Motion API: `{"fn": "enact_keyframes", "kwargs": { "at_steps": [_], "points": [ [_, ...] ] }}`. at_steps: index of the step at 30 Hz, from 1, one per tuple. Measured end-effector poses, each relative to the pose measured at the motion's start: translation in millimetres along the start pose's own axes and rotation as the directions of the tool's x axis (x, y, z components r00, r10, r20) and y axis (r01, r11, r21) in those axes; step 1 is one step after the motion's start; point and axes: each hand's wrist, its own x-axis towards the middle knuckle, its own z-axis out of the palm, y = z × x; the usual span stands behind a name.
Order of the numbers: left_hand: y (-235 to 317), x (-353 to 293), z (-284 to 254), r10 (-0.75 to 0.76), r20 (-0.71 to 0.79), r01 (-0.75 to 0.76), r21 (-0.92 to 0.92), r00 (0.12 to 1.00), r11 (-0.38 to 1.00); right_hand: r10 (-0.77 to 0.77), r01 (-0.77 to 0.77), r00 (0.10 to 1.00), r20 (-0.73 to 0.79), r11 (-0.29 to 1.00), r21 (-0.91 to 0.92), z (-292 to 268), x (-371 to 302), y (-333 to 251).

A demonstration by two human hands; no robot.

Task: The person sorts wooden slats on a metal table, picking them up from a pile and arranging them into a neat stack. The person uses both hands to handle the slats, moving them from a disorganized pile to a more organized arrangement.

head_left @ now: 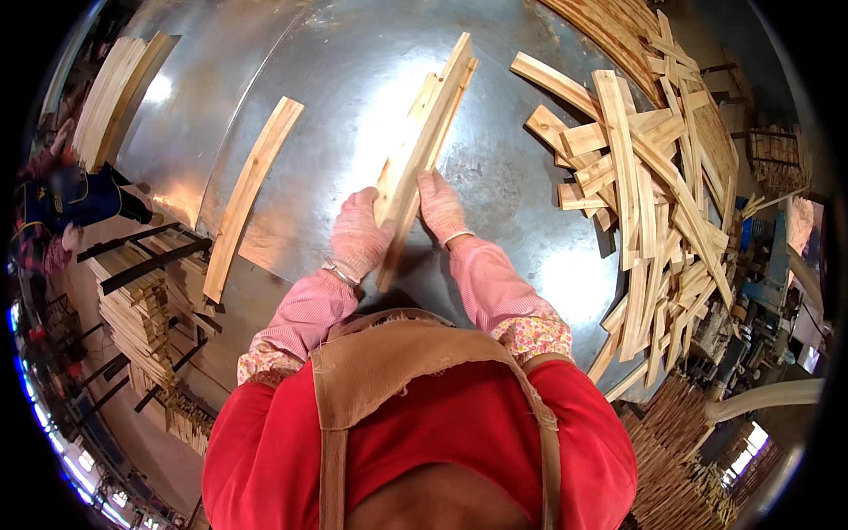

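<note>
Between my two gloved hands, several wooden slats [435, 124] stand together over the metal table [340, 106], slanting away from me. My left hand [360, 228], in a pink glove, is closed round their left side near the lower end. From the right, my right hand [440, 208] grips the same slats a little farther along, its thumb side against the wood. A single wooden slat [252, 199] lies apart on the table to the left of my left hand. The undersides of the held slats and some of my fingertips are hidden.
A loose, crossed heap of slats [649, 185] covers the table's right side. At the far left, a neat stack of slats [113, 97] stands near a co-worker in dark blue [75, 199]. More boards [141, 309] are piled on a rack at lower left.
</note>
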Motion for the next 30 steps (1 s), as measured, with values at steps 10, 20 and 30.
{"fn": "enact_keyframes", "kwargs": {
  "at_steps": [10,20,30],
  "points": [
    [-34,-5,-30,-0.063,0.010,0.061,0.095,0.998,0.994,-0.364,0.360,0.927,0.091,0.795,-0.488,-60,25,0],
    [-53,-11,-30,-0.158,0.067,0.149,0.122,0.985,0.981,-0.284,-0.275,0.823,-0.492,0.560,-0.782,-375,89,138],
    [3,23,15,0.140,-0.032,-0.133,0.170,0.990,0.976,-0.120,0.353,0.912,0.391,0.715,-0.604,-114,88,-58]
  ]
}}
